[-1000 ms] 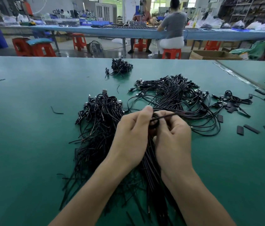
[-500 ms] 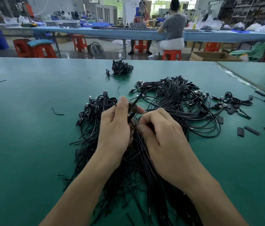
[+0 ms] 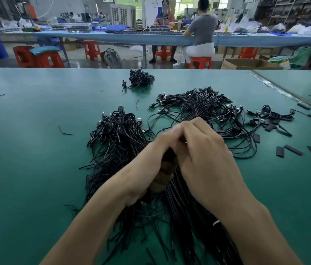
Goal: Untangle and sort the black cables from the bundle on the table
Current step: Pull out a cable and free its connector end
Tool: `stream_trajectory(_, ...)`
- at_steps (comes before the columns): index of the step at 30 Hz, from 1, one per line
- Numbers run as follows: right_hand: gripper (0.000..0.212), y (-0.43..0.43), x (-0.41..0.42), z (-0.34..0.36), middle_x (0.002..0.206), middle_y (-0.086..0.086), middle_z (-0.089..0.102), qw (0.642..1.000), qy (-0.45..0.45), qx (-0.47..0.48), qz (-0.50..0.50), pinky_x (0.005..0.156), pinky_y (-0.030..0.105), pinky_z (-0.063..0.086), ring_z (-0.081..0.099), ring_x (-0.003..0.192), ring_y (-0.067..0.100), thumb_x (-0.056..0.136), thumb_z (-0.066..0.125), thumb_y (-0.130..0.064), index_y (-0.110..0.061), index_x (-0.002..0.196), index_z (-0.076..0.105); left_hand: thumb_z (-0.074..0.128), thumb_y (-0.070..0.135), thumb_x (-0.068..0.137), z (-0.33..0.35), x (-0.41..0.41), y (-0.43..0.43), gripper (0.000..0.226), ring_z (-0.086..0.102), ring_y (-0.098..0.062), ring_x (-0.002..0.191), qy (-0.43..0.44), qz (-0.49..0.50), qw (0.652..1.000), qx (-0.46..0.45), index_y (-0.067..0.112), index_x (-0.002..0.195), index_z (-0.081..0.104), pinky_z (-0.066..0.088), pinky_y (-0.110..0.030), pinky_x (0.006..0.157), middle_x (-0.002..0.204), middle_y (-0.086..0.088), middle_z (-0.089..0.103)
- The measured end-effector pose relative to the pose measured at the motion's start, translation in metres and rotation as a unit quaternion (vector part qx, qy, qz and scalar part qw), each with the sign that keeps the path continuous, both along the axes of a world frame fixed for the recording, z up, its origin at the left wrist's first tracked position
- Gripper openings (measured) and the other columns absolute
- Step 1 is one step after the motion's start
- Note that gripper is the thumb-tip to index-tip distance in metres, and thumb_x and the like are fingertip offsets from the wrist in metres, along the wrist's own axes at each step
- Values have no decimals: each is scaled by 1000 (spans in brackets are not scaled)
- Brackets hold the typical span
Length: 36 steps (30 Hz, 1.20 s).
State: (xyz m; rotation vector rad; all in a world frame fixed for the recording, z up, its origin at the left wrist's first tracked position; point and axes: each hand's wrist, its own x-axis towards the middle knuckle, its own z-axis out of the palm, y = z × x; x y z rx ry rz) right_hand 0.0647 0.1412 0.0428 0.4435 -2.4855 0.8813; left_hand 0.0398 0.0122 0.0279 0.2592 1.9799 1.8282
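Green tabletop [image 3: 26,169], wide view, some motion blur on the hands.

- The bundle [image 3: 116,142] of black cables lies mid-tabletop. Its connector ends are heaped at the far left, and its straight strands fan back toward us under both forearms.
- Left hand [image 3: 150,155]: fingers curled under, wrapped round a dark clump of strands lifted from the bundle.
- Right hand [image 3: 204,155]: knuckles up, fingers folded and pressed against the left hand. The fingertips are hidden, so we cannot tell whether it grips a cable.
- The looped pile [image 3: 217,115] of cables sits just beyond and right of the hands, touching the bundle's edge.
- The small heap [image 3: 141,78] lies near the far edge, well apart from the rest.
- Flat black pieces [image 3: 294,150] are scattered at the right.
- One loose strand [image 3: 64,131] lies left of the bundle.
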Motion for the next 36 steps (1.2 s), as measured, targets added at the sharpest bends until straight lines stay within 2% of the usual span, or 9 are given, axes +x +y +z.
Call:
stream_trajectory(3, 9, 10, 0, 4, 95, -15, 53, 998, -50, 17, 28, 72, 44, 52, 58, 83, 13, 96, 49, -39, -33, 93, 55, 71, 31, 67, 2, -1, -10, 18, 30, -4, 40, 17, -88, 994, -54, 24, 67, 54, 23, -14, 39, 52, 10, 39)
stream_trajectory(6, 12, 15, -3, 6, 91, -17, 56, 995, -75, 7, 58, 78, 42, 52, 58, 84, 7, 93, 52, -43, -37, 101, 57, 80, 1, 71, 1, 4, -18, 33, 37, -4, 46, 66, -143, 987, -39, 30, 72, 63, 29, -16, 40, 61, 9, 45)
stream_trajectory(9, 51, 18, -4, 4, 95, -20, 54, 991, -116, 19, 71, 82, 41, 52, 53, 79, 4, 87, 60, -50, -43, 135, 45, 70, -12, 81, -2, 4, -14, 19, 36, -4, 46, 108, -113, 985, -74, 3, 86, 59, 30, -14, 43, 61, 1, 43)
stream_trajectory(12, 58, 21, -5, 3, 94, -20, 54, 991, -111, 39, 70, 85, 38, 51, 50, 82, 3, 86, 68, -42, -42, 139, 47, 65, -12, 87, -4, 2, -10, 16, 36, -18, 58, 127, -91, 983, -95, -14, 95, 51, 30, -27, 52, 70, -9, 43)
stream_trajectory(17, 21, 25, -8, 3, 82, -16, 62, 996, -65, 9, 55, 72, 27, 50, 55, 73, 1, 76, 80, -35, -35, 96, 73, 67, -7, 87, -7, 1, -8, 21, 43, -14, 71, 156, -58, 979, -119, -12, 102, 53, 36, -29, 68, 72, -18, 48)
stream_trajectory(25, 10, 17, -6, 1, 87, -12, 62, 995, -78, 54, 37, 79, 39, 53, 59, 81, 13, 83, 72, -31, -32, 93, 74, 68, 4, 86, -14, -1, -4, 20, 62, -39, 94, 187, -32, 954, -233, 3, 104, 59, 49, -56, 84, 99, -25, 63)
stream_trajectory(28, 5, 15, -4, 1, 91, -12, 60, 995, -79, 59, 33, 80, 40, 52, 60, 85, 15, 88, 68, -31, -29, 92, 71, 68, 9, 86, -15, -2, -5, 19, 62, -34, 86, 181, -12, 953, -241, 1, 101, 58, 49, -58, 81, 98, -26, 63)
stream_trajectory(32, 8, 12, -4, 1, 90, -11, 57, 997, -48, 45, 38, 80, 41, 51, 58, 86, 14, 92, 64, -32, -26, 88, 67, 65, 5, 89, -10, 0, -7, 19, 51, -17, 65, 135, 3, 979, -155, -6, 101, 54, 50, -46, 56, 78, -26, 58)
stream_trajectory(36, 9, 10, -8, -4, 88, -13, 56, 1000, -10, -7, 23, 76, 42, 51, 55, 84, 10, 92, 62, -30, -24, 87, 66, 46, -1, 82, 5, 2, -5, 18, 28, -7, 44, -22, 47, 996, 72, 15, 80, 40, 22, -18, 38, 59, 5, 33)
